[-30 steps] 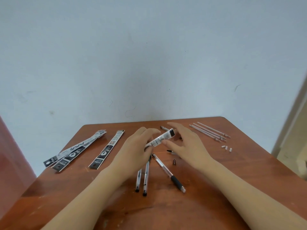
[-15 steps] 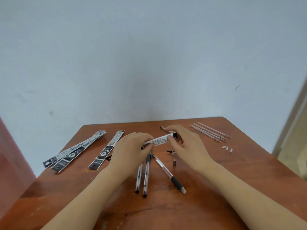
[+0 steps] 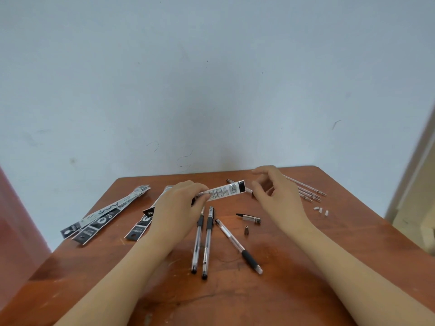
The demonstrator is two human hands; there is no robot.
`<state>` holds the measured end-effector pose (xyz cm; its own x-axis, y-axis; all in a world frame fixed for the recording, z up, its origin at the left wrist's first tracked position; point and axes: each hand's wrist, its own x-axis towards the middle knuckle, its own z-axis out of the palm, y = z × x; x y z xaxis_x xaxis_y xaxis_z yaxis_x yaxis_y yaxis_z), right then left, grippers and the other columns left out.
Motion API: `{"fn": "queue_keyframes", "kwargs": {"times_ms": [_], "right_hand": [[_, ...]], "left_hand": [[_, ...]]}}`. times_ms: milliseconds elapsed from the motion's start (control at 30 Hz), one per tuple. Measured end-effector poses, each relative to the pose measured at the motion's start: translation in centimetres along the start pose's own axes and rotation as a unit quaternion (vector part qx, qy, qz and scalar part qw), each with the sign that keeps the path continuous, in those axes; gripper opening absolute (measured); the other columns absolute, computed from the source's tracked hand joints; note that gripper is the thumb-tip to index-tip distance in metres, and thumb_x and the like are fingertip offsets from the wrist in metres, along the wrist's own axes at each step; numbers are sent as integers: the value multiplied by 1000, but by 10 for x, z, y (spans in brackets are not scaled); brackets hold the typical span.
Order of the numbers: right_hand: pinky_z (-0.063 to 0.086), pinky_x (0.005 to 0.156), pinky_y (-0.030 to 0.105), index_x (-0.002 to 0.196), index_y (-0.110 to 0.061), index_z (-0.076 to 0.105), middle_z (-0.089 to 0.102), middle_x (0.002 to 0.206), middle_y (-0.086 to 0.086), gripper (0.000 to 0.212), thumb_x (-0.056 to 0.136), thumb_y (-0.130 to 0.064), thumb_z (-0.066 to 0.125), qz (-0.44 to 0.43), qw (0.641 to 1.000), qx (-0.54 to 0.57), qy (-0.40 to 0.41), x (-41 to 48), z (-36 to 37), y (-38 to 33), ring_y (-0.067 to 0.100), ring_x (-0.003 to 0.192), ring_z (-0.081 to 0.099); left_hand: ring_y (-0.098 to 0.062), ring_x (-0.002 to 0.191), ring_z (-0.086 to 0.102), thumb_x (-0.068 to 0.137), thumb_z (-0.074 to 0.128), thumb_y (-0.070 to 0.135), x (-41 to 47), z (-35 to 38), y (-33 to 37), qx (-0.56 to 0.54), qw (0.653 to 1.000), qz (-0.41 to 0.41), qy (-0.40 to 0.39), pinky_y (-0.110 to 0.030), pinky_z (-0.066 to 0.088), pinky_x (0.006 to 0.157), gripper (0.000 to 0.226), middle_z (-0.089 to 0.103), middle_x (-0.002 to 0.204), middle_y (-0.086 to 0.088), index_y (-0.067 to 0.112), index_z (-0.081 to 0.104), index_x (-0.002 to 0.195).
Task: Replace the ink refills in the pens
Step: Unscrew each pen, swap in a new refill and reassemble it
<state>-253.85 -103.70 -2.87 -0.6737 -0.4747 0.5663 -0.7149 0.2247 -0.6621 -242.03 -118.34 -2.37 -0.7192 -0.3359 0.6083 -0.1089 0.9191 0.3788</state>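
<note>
My left hand [image 3: 179, 208] pinches the left end of a narrow refill packet [image 3: 223, 191] and holds it above the table, its black end pointing right. My right hand [image 3: 275, 194] hovers just right of that end with loosely curled fingers and the index finger lifted. The thumb sits beside the packet without clearly touching it. Below lie two pens side by side [image 3: 202, 241] and a third pen [image 3: 237, 245] lying diagonally. A pen cap [image 3: 249, 217] and a small metal tip [image 3: 246, 230] lie near them.
Several loose refills [image 3: 306, 191] lie at the table's back right, with small white caps [image 3: 320, 210] nearby. Refill packets [image 3: 103, 215] lie at the left, one more [image 3: 141, 224] beside my left wrist. The brown table [image 3: 235, 297] stands against a pale wall.
My right hand has let go of the packet's black end and drawn slightly right, index finger lifting. My left hand still holds the packet, now a little higher.
</note>
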Motion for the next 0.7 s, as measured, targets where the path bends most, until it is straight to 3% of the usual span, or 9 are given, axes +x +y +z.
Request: {"fn": "queue_keyframes", "kwargs": {"times_ms": [67, 233, 300, 400, 533, 700], "right_hand": [[38, 60, 7, 94, -24, 52, 52, 71, -17, 15, 87, -11, 55, 2, 1000, 4, 12, 1, -2, 0, 0, 67, 50], [37, 58, 9, 67, -37, 41, 51, 79, -9, 40, 83, -5, 58, -26, 999, -15, 22, 1, -2, -1, 1, 69, 48], [35, 59, 9, 69, -34, 53, 48, 82, -11, 32, 82, -5, 60, -38, 999, -29, 8, 1, -1, 0, -1, 73, 46], [34, 63, 10, 92, -19, 69, 47, 87, -13, 14, 84, -11, 61, -35, 999, -36, -12, 2, 2, 4, 3, 81, 47], [36, 66, 14, 93, -19, 71, 49, 90, -10, 17, 84, -9, 61, -40, 999, -12, -32, 2, 4, 5, 10, 89, 50], [34, 69, 6, 85, -27, 67, 47, 91, -18, 18, 82, -10, 63, 0, 996, 47, -72, 3, 3, 0, 2, 89, 49]], "left_hand": [[-12, 82, 56, 87, 56, 16, 0, 0, 0, -3, 1000, -5, -3, -25, 45, 74, 16, 67, 91, 1, 14, 69, 96], [-12, 82, 56, 87, 56, 16, 0, 0, -1, -11, 1000, -11, -6, -26, 46, 75, 16, 68, 92, 0, 14, 69, 96], [-12, 82, 56, 87, 56, 17, 0, 0, 0, -12, 1000, -11, -8, -28, 47, 75, 16, 68, 92, 1, 15, 68, 97], [-13, 83, 57, 87, 56, 17, 0, 0, -1, -15, 1000, -10, -9, -30, 48, 77, 16, 68, 92, 0, 14, 68, 97], [-14, 82, 58, 86, 58, 16, 0, 0, -2, -14, 1000, -1, -9, -32, 48, 76, 16, 68, 90, 0, 14, 69, 96], [-13, 79, 56, 85, 59, 15, 0, 0, -2, -27, 999, 18, -21, -29, 47, 72, 15, 67, 86, -1, 13, 69, 96]]}}
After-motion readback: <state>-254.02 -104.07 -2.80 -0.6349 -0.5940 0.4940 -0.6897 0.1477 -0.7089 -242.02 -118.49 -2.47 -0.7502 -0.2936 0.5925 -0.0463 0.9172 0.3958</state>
